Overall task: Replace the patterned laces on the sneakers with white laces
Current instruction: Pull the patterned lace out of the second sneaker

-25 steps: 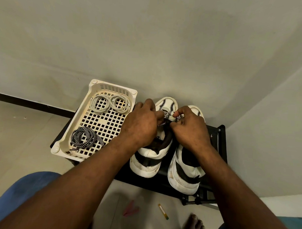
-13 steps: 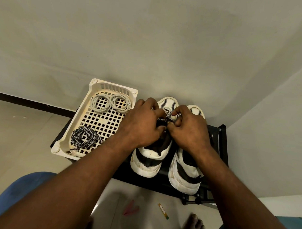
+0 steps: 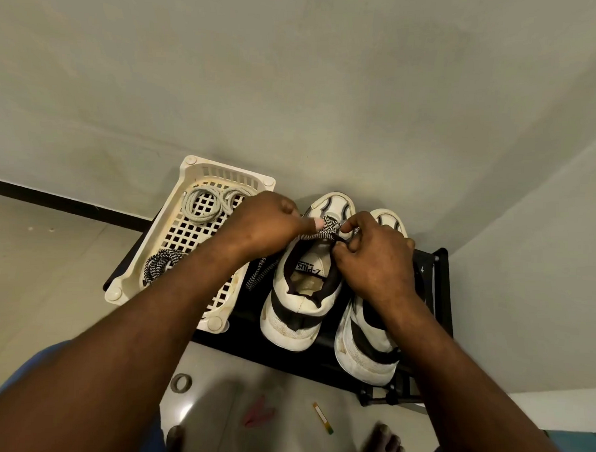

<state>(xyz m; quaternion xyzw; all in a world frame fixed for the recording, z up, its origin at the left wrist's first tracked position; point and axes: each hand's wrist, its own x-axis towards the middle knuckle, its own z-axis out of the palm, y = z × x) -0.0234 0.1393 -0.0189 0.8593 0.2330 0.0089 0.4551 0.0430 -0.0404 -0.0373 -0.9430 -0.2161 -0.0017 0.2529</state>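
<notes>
Both hands are busy at the nearer-to-basket sneaker (image 3: 295, 322). The left hand (image 3: 266, 224) pinches the patterned lace (image 3: 323, 230) and holds it taut across the shoe's opening, while the right hand (image 3: 373, 259) has its fingers curled round the same lace by the tongue. A loose end trails down beside the shoe. The second sneaker (image 3: 368, 356) stands just beside it on the black rack (image 3: 440, 281). In the cream basket (image 3: 187, 174) lie the white laces (image 3: 202, 205) — coiled at the far end — and another patterned lace coil (image 3: 160, 265).
</notes>
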